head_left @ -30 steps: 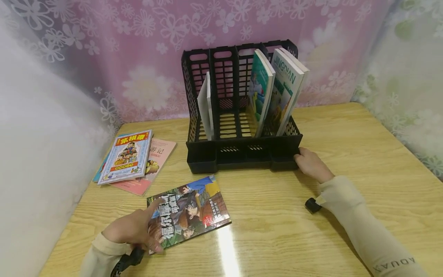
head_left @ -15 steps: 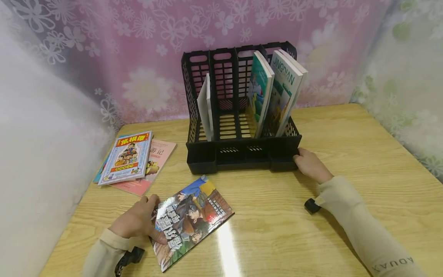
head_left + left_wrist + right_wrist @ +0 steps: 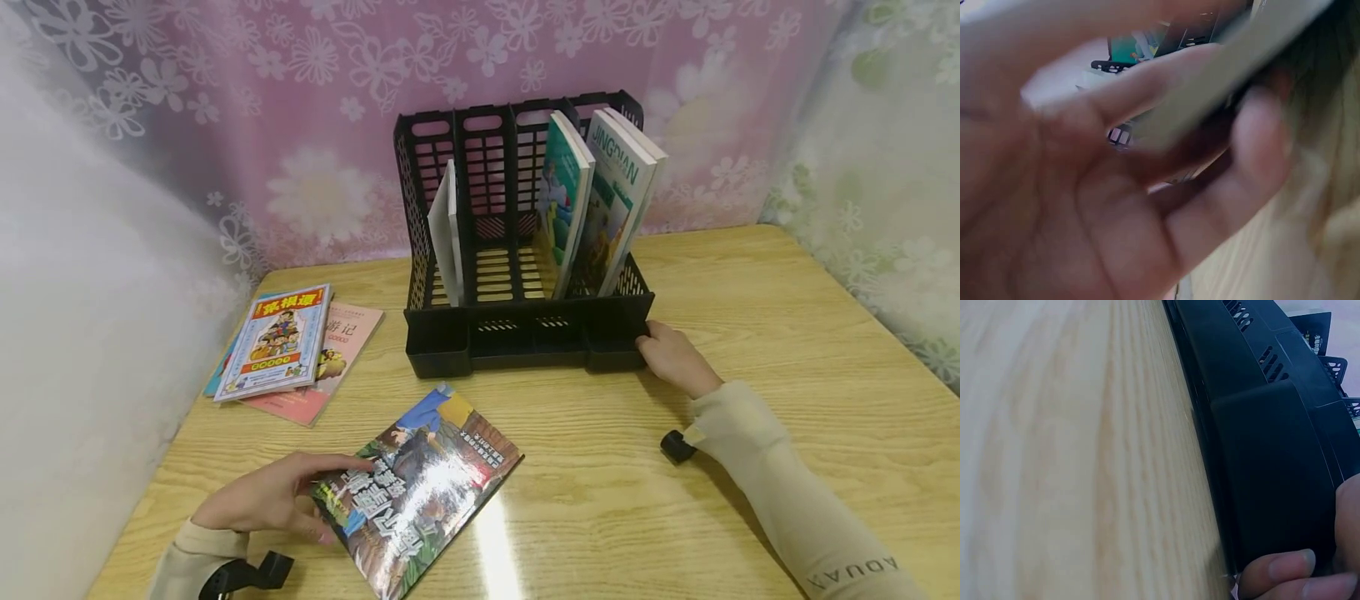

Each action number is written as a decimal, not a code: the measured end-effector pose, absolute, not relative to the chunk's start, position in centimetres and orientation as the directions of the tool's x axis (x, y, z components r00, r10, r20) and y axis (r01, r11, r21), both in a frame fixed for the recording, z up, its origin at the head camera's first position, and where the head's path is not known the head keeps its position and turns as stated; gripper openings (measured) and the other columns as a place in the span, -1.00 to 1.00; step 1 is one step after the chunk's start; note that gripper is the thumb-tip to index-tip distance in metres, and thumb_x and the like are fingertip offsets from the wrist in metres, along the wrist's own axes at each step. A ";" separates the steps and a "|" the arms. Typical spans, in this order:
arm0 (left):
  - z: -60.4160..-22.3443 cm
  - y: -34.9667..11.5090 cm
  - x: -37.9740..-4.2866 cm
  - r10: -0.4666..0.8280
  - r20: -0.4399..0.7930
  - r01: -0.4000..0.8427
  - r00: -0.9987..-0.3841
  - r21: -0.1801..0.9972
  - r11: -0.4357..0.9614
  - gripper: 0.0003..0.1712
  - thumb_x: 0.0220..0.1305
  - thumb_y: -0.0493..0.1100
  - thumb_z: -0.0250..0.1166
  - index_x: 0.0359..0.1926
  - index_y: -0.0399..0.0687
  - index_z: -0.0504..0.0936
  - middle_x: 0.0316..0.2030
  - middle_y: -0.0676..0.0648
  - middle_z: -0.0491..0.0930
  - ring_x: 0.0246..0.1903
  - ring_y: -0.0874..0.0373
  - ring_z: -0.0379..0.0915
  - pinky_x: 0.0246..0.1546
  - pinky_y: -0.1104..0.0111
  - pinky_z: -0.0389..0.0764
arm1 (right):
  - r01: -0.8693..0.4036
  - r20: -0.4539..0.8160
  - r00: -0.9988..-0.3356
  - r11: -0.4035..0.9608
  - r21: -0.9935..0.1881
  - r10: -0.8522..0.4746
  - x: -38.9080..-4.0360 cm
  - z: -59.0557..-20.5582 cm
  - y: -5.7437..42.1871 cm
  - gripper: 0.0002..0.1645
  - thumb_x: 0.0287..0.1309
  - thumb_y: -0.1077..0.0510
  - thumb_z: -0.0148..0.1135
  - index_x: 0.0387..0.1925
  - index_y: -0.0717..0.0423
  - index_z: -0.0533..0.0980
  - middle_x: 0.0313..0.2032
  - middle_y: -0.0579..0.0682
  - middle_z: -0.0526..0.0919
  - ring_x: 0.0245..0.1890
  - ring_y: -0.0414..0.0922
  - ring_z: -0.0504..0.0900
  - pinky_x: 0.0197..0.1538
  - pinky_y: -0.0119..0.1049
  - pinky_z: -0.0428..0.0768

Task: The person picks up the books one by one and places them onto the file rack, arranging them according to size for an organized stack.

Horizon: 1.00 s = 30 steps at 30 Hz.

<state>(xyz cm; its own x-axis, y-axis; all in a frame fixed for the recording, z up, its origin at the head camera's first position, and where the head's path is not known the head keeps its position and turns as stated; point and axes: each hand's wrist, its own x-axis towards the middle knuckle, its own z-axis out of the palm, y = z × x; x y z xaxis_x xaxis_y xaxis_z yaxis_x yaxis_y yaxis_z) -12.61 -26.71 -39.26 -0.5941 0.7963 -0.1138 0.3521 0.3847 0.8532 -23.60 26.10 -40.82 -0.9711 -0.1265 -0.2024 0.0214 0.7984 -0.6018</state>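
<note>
Near the table's front, my left hand [image 3: 273, 497] pinches the left edge of a glossy comic-style book [image 3: 427, 492], which has large white characters on its dark cover. Blurred in the left wrist view, the book's pale page edge [image 3: 1210, 81] lies between the fingers and thumb. That edge looks raised off the table; whether the far corner touches it I cannot tell. My right hand [image 3: 678, 360] grips the front right corner of a black plastic book rack [image 3: 525, 327]. In the right wrist view, its fingertips [image 3: 1291, 565] curl against the rack's front pocket [image 3: 1279, 481].
Inside the rack stand a thin white book [image 3: 447, 233] at left, a green book [image 3: 566, 200] and white-covered books [image 3: 618, 196] at right. Several books [image 3: 281, 337] lie stacked at the table's left. A flowered curtain [image 3: 322, 125] hangs behind.
My left hand has shifted its hold on the book and turned it clockwise, its near edge swinging toward me and its left side rising. The right hand stays at the rack corner.
</note>
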 end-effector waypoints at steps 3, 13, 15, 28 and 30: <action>-39.5 -26.4 -12.3 0.832 -0.062 0.382 -0.551 0.868 0.318 -0.19 0.08 -0.25 0.44 0.35 -0.19 0.33 0.24 -0.25 0.40 0.15 0.29 0.36 0.02 0.43 0.48 | 0.016 -0.195 -0.973 0.802 -0.598 -0.127 -23.6 -40.7 26.1 -0.26 0.39 0.10 -0.42 0.35 0.64 -0.13 0.32 0.62 -0.04 0.32 0.48 0.00 0.29 0.27 0.09; -38.9 -22.3 -11.4 0.664 0.440 0.788 -0.605 0.449 0.421 -0.44 -0.04 -0.56 0.38 -0.14 0.16 0.74 -0.12 0.07 0.49 -0.26 0.26 0.40 -0.30 0.48 0.48 | 0.014 -0.189 -0.973 0.793 -0.609 -0.129 -23.5 -40.7 26.2 -0.26 0.39 0.11 -0.41 0.35 0.65 -0.14 0.29 0.64 0.02 0.29 0.47 0.10 0.27 0.27 0.15; -38.1 -21.7 -11.2 0.659 0.509 0.828 -0.553 0.424 0.367 -0.63 0.15 -0.42 0.34 -0.11 0.11 0.71 -0.04 -0.01 0.52 -0.18 0.18 0.47 -0.16 0.49 0.50 | 0.012 -0.190 -0.973 0.789 -0.614 -0.132 -23.5 -40.8 26.1 -0.26 0.38 0.11 -0.41 0.35 0.65 -0.13 0.29 0.64 0.05 0.24 0.45 0.21 0.25 0.26 0.20; -30.7 -20.2 -14.4 0.229 0.897 0.771 -0.378 0.168 0.614 -0.48 0.42 0.06 0.10 -0.34 -0.37 0.65 -0.53 -0.17 0.63 -0.63 0.12 0.51 -0.53 0.59 0.46 | 0.021 -0.194 -0.972 0.774 -0.633 -0.133 -23.5 -41.1 26.1 -0.27 0.40 0.11 -0.42 0.36 0.63 -0.15 0.24 0.62 0.14 0.11 0.36 0.34 0.17 0.22 0.30; -30.0 -20.6 -15.3 0.156 0.907 0.717 -0.391 0.194 0.670 -0.53 0.42 0.00 0.12 -0.32 -0.38 0.64 -0.51 -0.21 0.63 -0.61 0.04 0.52 -0.49 0.68 0.41 | 0.018 -0.192 -0.972 0.774 -0.634 -0.135 -23.5 -41.1 26.1 -0.27 0.40 0.11 -0.42 0.36 0.63 -0.14 0.23 0.62 0.17 0.06 0.33 0.40 0.12 0.20 0.35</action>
<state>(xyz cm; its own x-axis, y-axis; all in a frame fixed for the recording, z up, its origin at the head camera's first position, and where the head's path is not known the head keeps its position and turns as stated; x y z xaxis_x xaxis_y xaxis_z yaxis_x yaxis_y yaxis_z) -15.35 -20.58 -29.98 -0.3911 0.1560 0.9070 0.7170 0.6695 0.1940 -23.53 26.13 -41.08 -0.9720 -0.1351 -0.1923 0.0178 0.7735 -0.6335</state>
